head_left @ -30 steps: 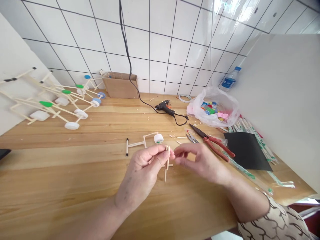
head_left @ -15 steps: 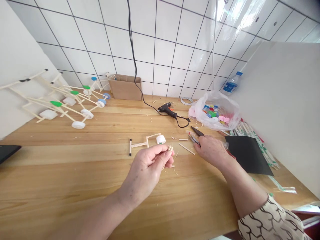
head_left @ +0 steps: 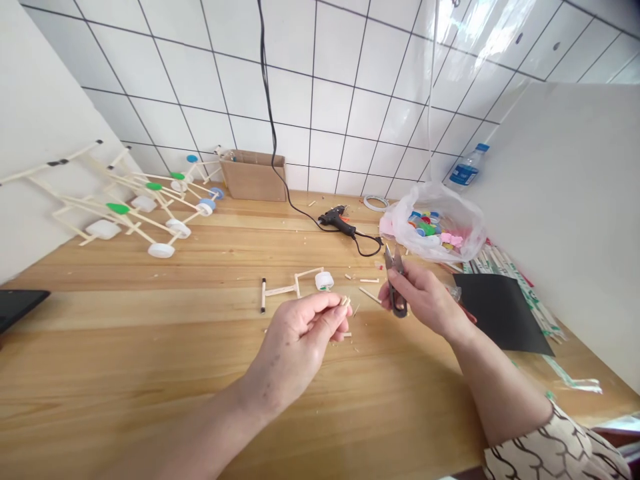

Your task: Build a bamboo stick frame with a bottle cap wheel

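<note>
Between its thumb and fingertips my left hand (head_left: pixel 300 347) pinches short pale wooden sticks (head_left: pixel 345 302); only their ends show. My right hand (head_left: pixel 425 297) is closed around dark thread snips (head_left: pixel 396 283), blades spread and pointing away from me. Just beyond my left hand lies a small stick frame (head_left: pixel 280 291) with black ends and a white bottle cap (head_left: pixel 324 280) at its right end. A loose wooden stick (head_left: pixel 370 295) and several offcuts lie on the table between the hands.
Several stick-built models with cap wheels (head_left: pixel 161 250) stand at the left. Farther back are a cardboard box (head_left: pixel 255 177), a black glue gun (head_left: pixel 337 219) and a tape roll (head_left: pixel 375 203). A plastic bag of caps (head_left: pixel 435 223), a water bottle (head_left: pixel 469 168) and a black sheet (head_left: pixel 500 310) are at the right.
My right hand has lifted the snips off the table and turned them upright, slightly nearer my left hand. The left hand keeps its pinch in almost the same place.
</note>
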Demonstrator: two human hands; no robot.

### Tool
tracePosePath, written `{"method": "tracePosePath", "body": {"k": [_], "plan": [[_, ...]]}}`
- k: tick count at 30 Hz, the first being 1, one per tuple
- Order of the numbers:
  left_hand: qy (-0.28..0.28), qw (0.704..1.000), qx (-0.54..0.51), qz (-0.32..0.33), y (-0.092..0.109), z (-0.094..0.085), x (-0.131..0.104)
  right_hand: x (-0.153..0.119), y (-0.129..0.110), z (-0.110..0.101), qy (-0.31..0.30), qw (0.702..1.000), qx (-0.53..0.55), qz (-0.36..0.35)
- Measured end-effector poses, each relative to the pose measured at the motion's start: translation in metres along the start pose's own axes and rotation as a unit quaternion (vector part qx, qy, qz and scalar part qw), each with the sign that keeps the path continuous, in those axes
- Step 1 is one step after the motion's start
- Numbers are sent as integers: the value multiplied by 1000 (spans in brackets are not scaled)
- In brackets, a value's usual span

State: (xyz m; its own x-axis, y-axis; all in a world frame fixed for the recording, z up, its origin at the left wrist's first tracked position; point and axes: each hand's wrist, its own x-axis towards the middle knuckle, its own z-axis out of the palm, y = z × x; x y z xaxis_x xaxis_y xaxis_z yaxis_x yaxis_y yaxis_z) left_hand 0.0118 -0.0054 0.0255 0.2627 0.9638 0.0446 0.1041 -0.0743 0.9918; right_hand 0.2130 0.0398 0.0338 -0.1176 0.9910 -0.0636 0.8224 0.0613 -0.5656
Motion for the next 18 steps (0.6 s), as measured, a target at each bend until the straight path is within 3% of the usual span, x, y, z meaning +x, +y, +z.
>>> {"method": "tracePosePath", "body": {"k": [2, 4, 7, 12, 18], "plan": [[-2, 1000, 2, 2, 1, -1, 0, -8, -4, 3, -57, 978, 194, -41], [-1, 1000, 5, 3, 3, -2, 0, -15, -7, 7, -78, 962, 256, -61], [3, 1000, 14, 5, 4, -4, 0, -22, -10, 9, -69, 967, 226, -89], [11, 999, 30, 12, 6, -5, 1, -29, -15, 2, -119, 970, 158, -143], [14, 997, 66, 29, 5, -4, 0, -36, -21, -2, -134, 969, 102, -182]]}}
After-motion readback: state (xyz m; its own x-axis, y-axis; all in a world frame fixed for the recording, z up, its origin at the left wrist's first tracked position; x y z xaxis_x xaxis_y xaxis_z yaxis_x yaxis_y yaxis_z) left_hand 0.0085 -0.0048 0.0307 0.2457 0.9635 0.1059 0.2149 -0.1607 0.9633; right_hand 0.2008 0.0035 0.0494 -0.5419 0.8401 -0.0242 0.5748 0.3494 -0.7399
